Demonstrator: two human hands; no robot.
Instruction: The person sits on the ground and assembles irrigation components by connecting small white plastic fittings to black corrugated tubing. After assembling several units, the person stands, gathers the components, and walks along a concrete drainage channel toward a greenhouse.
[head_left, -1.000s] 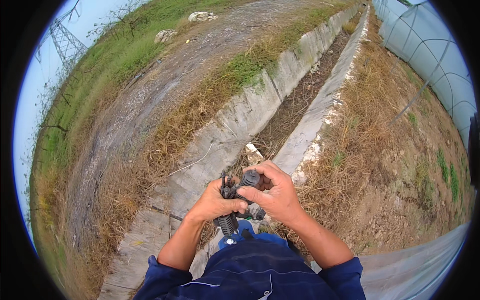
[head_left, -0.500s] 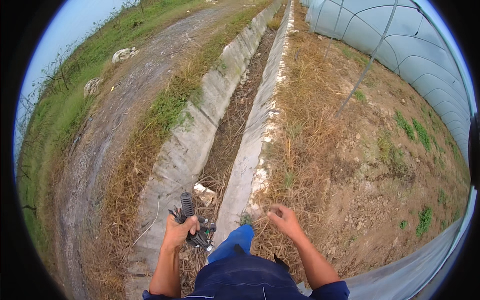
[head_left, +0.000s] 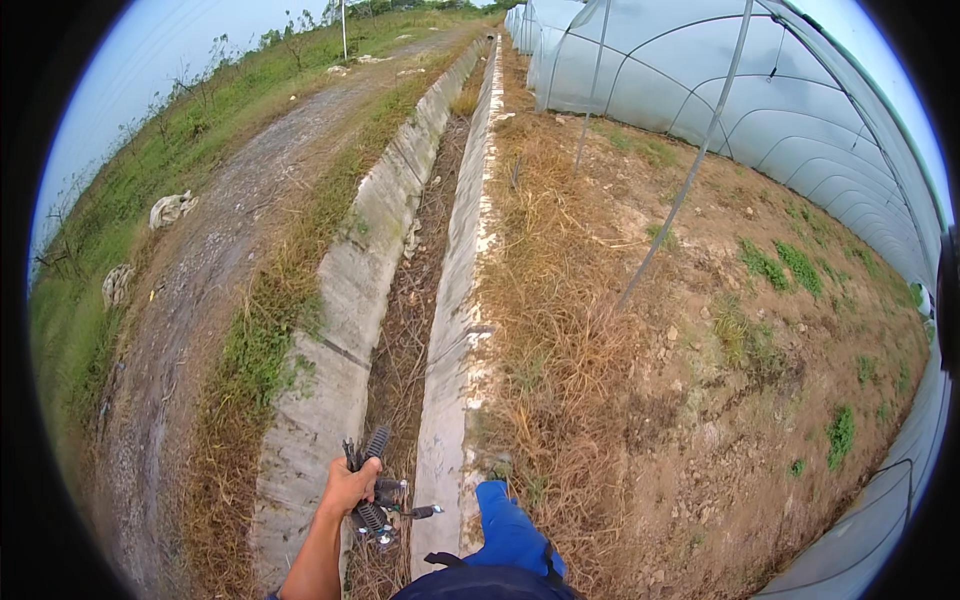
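Observation:
At the lower middle, my left hand [head_left: 347,486] is closed around a bundle of black ribbed cylindrical pieces [head_left: 373,516]. One ribbed end sticks up past my thumb, and others hang below with thin stems and small shiny tips. Their exact kind is not clear to me. The bundle is held above the dry bottom of a concrete ditch [head_left: 437,430]. My right hand is out of the picture. A blue trouser leg [head_left: 505,525] of mine shows at the ditch's right edge.
Dry grass [head_left: 560,370] borders the ditch on the right, with bare soil beyond it. A slanting metal pole [head_left: 690,165] stands before a plastic-covered greenhouse [head_left: 800,130]. Left of the ditch runs a gravel track [head_left: 215,260], with pale sacks [head_left: 172,209] along its far side.
My right hand has dropped out of the picture. The view has tilted up and turned right, showing more greenhouse and sky. My left hand still grips the black bundle, now lower in view.

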